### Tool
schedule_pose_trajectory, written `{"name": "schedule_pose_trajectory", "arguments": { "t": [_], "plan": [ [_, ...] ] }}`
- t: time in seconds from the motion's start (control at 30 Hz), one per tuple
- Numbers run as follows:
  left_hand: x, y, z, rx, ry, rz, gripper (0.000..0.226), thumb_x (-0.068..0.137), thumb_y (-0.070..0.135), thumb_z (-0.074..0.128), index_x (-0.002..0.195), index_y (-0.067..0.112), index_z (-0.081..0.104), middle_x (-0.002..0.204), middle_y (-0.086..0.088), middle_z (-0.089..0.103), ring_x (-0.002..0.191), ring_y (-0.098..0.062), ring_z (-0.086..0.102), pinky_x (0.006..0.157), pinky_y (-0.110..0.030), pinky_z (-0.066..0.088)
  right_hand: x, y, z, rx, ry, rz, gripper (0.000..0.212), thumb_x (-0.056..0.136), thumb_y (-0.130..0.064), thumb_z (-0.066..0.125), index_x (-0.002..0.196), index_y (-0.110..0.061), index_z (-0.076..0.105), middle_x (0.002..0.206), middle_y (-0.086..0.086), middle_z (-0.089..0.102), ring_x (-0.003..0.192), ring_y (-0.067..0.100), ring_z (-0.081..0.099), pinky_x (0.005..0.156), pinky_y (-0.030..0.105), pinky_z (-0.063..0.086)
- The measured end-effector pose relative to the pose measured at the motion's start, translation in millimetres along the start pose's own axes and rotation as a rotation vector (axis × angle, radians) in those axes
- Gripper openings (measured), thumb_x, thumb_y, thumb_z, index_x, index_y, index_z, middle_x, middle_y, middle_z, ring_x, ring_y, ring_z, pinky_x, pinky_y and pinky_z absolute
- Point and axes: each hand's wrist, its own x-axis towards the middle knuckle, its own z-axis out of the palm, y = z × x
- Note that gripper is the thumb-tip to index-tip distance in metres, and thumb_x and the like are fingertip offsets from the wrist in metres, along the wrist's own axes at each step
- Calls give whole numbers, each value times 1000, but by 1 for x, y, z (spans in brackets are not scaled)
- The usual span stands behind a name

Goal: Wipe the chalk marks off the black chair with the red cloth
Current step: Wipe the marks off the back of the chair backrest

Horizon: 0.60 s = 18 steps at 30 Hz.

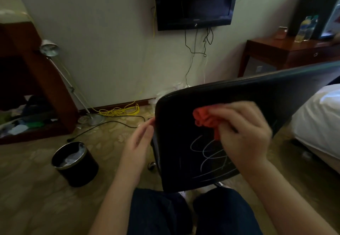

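Head view, single frame; the right side is motion-blurred.

The black chair [248,97] stands just in front of our knees, its back panel facing us and tilted, so the top edge climbs from left to right. The chalk marks [206,152] are pale looping scribbles on the lower middle of that panel. Their right part is hidden behind our right hand [244,135].

Right hand: fingers curled, gripping the red cloth [204,120] in a bunched wad. The cloth sticks out past the fingers to the left. It lies against the panel just above the scribbles, toward the upper middle of the panel.

Left hand [139,141]: fingers nearly straight and close together, tips touching the left edge of the panel about halfway up. We see nothing held in it.

Surroundings: a dark round bin [75,165] with a clear liner stands on the patterned carpet, left of the chair and well apart from it. A coil of yellow cable [121,110] lies along the foot of the wall, beside the base of a leaning metal floor lamp [49,49]. A dark television [195,1] hangs on the wall above. At the right edge are a wooden desk [276,49] carrying a bottle [305,29], and a white bed [320,117] near the chair's upper right corner.
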Motion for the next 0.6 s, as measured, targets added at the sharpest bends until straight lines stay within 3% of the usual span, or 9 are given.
{"name": "schedule_pose_trajectory", "arguments": {
  "t": [0.13, 0.2, 0.3, 0.4, 0.47, 0.6],
  "plan": [
    [-2, -9, 3, -23, 17, -17, 29, 89, 50, 45, 112, 52, 62, 120, 27, 66, 119, 3, 57, 100, -26, 42, 15, 0, 4, -18, 42, -11, 11, 83, 6, 72, 86, -4, 78, 92, 3, 69, 85, 15, 61, 82, 18, 48],
    [1, -8, 7, -54, 27, -44, 31, 88, 51, 43, 114, 48, 61, 117, 28, 66, 115, 5, 59, 100, -27, 44, -11, 13, 18, -40, -70, 57, 19, 83, 8, 70, 85, -10, 78, 92, -2, 70, 85, 12, 62, 81, 18, 50],
    [2, -8, 8, -40, 17, -78, 30, 89, 53, 43, 112, 51, 62, 118, 28, 66, 113, 6, 60, 100, -29, 45, -51, 29, 28, -40, -284, 142, 23, 85, -6, 58, 84, -18, 78, 87, -8, 72, 80, 3, 56, 75, 11, 48],
    [0, -12, 7, -11, 10, -79, 28, 90, 53, 43, 111, 53, 61, 119, 28, 66, 118, 2, 58, 104, -34, 45, -57, 30, 22, -70, -375, 161, 28, 84, -10, 52, 84, -20, 78, 86, -8, 71, 78, 5, 55, 67, 21, 50],
    [-2, -12, 6, 34, 5, -35, 28, 90, 52, 44, 114, 53, 59, 119, 31, 64, 121, 2, 56, 104, -31, 46, -41, 23, 15, -97, -297, 114, 26, 86, -6, 55, 88, -17, 79, 89, -4, 71, 79, 12, 60, 68, 27, 52],
    [-6, -10, 10, 67, -7, 24, 30, 90, 41, 49, 120, 47, 55, 116, 37, 62, 116, 9, 56, 86, -5, 45, 13, 3, -9, -41, -57, -14, 13, 85, 4, 70, 91, -5, 78, 93, 7, 71, 88, 16, 63, 82, 21, 50]
  ]
}}
